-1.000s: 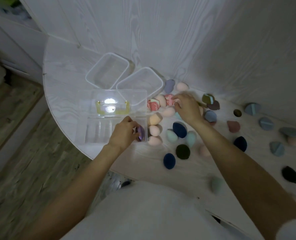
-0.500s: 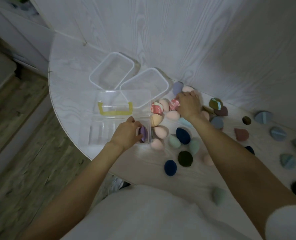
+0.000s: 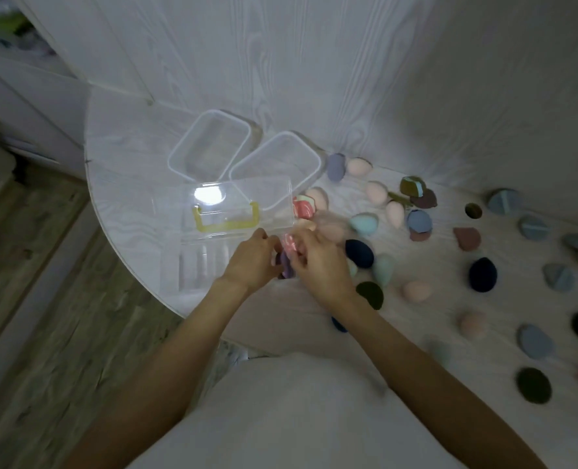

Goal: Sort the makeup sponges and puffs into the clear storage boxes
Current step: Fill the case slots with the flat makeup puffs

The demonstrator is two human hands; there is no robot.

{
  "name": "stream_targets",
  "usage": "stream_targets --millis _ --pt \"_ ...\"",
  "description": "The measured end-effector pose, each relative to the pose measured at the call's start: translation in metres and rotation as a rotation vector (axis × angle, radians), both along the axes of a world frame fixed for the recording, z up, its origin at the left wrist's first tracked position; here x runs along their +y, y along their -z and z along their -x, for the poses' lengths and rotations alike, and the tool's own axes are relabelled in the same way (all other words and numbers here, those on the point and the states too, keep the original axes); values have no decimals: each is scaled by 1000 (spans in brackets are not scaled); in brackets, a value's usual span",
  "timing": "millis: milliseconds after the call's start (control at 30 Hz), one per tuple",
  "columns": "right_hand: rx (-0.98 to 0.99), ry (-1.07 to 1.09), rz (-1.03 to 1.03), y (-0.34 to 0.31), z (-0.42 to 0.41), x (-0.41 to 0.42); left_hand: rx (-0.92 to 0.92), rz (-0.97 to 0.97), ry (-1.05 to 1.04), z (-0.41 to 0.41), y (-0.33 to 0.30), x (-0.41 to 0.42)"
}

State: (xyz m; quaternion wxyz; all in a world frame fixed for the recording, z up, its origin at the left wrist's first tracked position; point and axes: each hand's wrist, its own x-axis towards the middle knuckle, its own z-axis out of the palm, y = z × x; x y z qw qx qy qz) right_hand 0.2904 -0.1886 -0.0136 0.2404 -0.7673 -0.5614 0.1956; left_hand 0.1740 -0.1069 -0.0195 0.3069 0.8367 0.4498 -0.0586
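Clear plastic makes up the hinged storage box with a yellow handle (image 3: 225, 228), which stands open on the white wood-grain table (image 3: 128, 157) near its rounded edge. Both hands meet at the box's right end. The left hand (image 3: 253, 260) curls its fingers round a purple makeup sponge (image 3: 287, 267), which sits right at that end of the box; whether it is inside the wall or just against it cannot be told. The right hand (image 3: 318, 262) pinches a pink-and-white marbled sponge (image 3: 289, 243) just above the purple one, touching it or nearly so.

Behind the box lie two clear rectangular containers with white rims (image 3: 209, 145), side by side and tilted to each other; the open lid partly covers the nearer one.

To the right, sponges and puffs crowd the table. A second marbled pink sponge (image 3: 304, 207) and a pale pink egg sponge (image 3: 318, 198) lie just beside the lid. A mint sponge (image 3: 364, 223), a navy sponge (image 3: 359, 253) and a dark green sponge (image 3: 370, 294) sit close by the right wrist. Grey-blue round puffs (image 3: 533, 226) and further dark sponges (image 3: 482, 275) are scattered well apart towards the right edge, blurred.
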Motion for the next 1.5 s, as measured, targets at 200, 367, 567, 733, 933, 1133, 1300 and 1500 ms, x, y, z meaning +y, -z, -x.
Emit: stream_targets --millis 200,367,567,733,933,1133,1300,1500 --pt "-242 -142 202 15 10 11 -38 -2 1 4 1 -1" --pt "-227 -160 180 18 7 1 38 76 92 5 -1 4" --pt "-198 -112 136 11 -1 -6 96 81 125 -2 -6 7" --pt "-226 -135 142 9 -2 -4 58 71 109 3 -1 5" --pt "-258 -215 171 9 -4 7 119 44 144 -2 -1 4" --pt "-219 -209 109 15 -5 -4 89 45 145 4 1 3" --pt "-41 -100 28 10 -18 -2 94 3 138 3 5 -1" --pt "28 138 34 4 -76 39 10 -51 89 9 3 -8"
